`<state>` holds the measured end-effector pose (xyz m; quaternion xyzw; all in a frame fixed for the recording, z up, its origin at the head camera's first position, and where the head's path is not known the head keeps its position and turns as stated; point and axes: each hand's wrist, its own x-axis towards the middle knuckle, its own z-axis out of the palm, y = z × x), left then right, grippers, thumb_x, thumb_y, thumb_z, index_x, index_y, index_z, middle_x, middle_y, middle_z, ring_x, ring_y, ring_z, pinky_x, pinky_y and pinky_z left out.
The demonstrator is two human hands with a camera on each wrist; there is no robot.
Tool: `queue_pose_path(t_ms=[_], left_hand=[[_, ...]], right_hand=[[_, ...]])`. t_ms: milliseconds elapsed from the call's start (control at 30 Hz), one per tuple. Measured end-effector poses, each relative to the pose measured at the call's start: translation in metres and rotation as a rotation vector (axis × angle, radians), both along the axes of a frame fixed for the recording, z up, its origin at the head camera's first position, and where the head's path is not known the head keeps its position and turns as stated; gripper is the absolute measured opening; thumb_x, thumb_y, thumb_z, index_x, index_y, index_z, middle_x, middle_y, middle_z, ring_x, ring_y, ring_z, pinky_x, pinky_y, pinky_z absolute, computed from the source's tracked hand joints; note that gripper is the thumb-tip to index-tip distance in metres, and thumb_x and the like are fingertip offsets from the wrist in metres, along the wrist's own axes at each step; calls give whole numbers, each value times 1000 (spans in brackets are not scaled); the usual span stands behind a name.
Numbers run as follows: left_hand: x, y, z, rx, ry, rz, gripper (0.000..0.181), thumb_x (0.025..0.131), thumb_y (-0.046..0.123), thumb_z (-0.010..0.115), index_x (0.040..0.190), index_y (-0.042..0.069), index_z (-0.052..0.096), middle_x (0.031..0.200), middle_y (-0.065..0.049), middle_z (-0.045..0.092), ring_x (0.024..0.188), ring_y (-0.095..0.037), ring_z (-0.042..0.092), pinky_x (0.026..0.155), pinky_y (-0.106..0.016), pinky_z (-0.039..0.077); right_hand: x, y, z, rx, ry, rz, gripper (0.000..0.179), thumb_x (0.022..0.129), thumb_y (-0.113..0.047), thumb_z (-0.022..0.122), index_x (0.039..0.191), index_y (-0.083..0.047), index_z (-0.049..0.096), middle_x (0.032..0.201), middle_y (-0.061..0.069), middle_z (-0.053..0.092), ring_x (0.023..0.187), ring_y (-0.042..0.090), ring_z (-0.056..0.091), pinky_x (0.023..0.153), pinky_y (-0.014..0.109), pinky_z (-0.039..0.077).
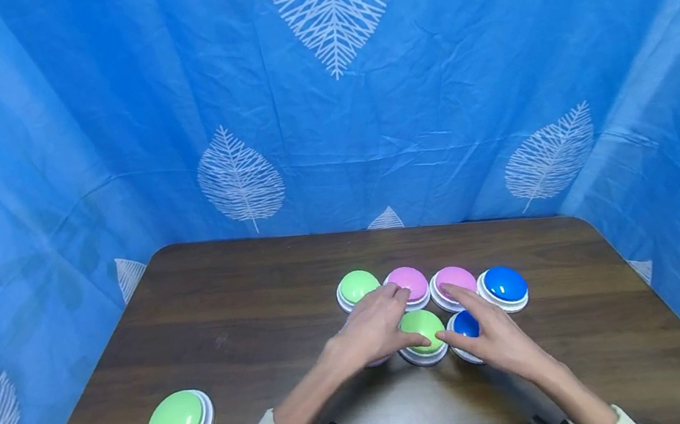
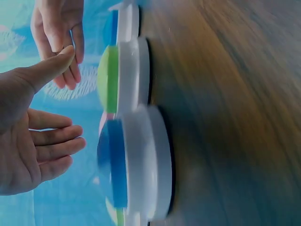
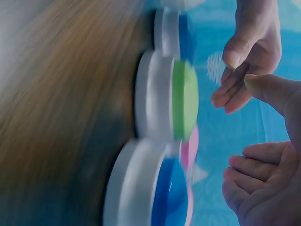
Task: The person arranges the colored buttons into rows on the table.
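Round push buttons with white bases stand in two rows. My left hand (image 1: 374, 326) hovers over the left end of the front row, fingers extended, holding nothing. Beneath it is a blue button (image 2: 113, 162), seen in the left wrist view and mostly covered in the head view. A green button (image 1: 422, 332) sits in the middle, between both thumbs. My right hand (image 1: 496, 335) hovers over another blue button (image 1: 465, 324), its fingers loosely extended. Behind stand a green button (image 1: 358, 285), two pink buttons (image 1: 407, 281) and a blue button (image 1: 506, 283). Both wrist views show the hands apart from the button tops.
A separate green button (image 1: 175, 421) lies at the front left of the brown wooden table (image 1: 247, 301). Blue curtains (image 1: 445, 76) with white leaf prints hang along the back and both sides of the table.
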<state>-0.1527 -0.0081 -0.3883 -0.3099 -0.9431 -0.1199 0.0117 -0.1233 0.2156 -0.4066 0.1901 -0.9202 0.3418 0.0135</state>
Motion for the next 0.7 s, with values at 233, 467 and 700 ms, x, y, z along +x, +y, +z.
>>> queue_pose_path(t_ms=[233,467,700], left_hand=[[9,-42,3,31,-76,90,77,78,57,78,132,4,59,117,-8,62,100,-19,60,90,-37,53],[20,-86,6,71,-116,197,77,77,53,81,131,3,60,119,-11,63,104,-24,61,91,-45,53],[32,-120,8,63,-142,308,78,77,51,81,132,0,59,132,-21,58,121,-37,56,98,-56,46]], right_hand=[[-3,-39,5,-32,-13,125,78,86,-40,77,150,-10,43,151,10,44,136,35,42,103,60,39],[-4,-80,6,-30,-42,243,77,87,-45,74,151,-17,42,153,7,42,138,31,40,105,56,39],[0,-114,4,-59,-44,346,76,88,-40,74,151,-14,40,153,10,41,137,31,42,104,54,42]])
